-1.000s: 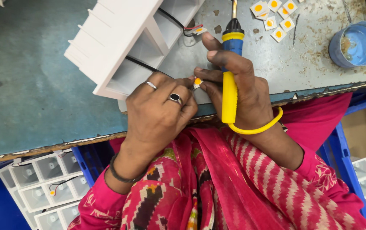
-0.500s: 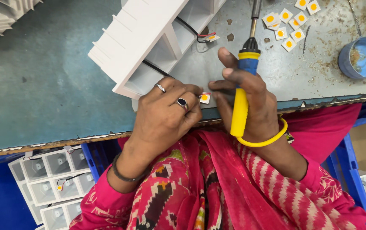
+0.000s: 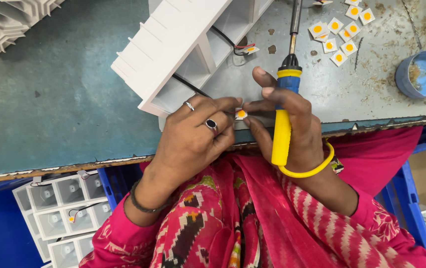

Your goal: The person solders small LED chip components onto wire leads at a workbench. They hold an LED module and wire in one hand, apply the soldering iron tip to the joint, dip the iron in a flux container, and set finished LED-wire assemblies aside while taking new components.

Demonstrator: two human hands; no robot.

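Fingertips of both hands — left hand [image 3: 193, 136], right hand [image 3: 292, 126] — pinch a small white square chip with a yellow centre [image 3: 241, 113] at mid-frame; the right also grips a yellow-handled soldering iron [image 3: 283, 119].

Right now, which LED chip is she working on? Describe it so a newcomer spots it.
Start at the big white housing on the bench, then drop to its near corner. There the left hand and right hand, which grips a yellow soldering iron, pinch one chip. The other chips lie loose.
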